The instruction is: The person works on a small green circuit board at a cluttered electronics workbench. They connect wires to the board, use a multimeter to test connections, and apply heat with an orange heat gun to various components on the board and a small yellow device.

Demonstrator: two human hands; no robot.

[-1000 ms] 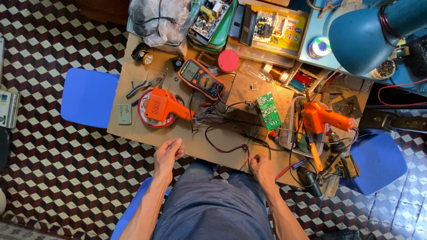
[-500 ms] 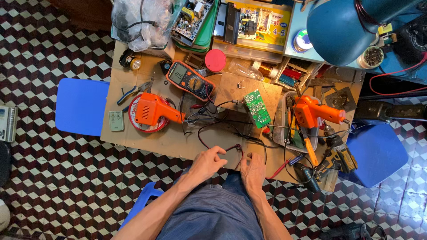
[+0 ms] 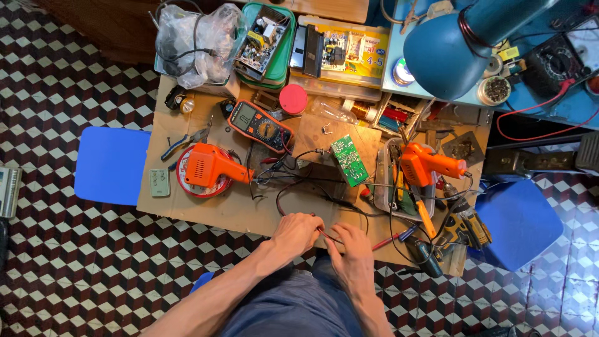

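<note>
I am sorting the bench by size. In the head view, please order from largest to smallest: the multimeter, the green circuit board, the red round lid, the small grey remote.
1. multimeter
2. green circuit board
3. red round lid
4. small grey remote, which looks close to the lid, so these two are unsure.

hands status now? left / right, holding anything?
Left hand: fingers curled, pinching a thin red probe lead at the table's near edge.
Right hand: fingertips on the same lead; whether it actually grips cannot be told.
</note>
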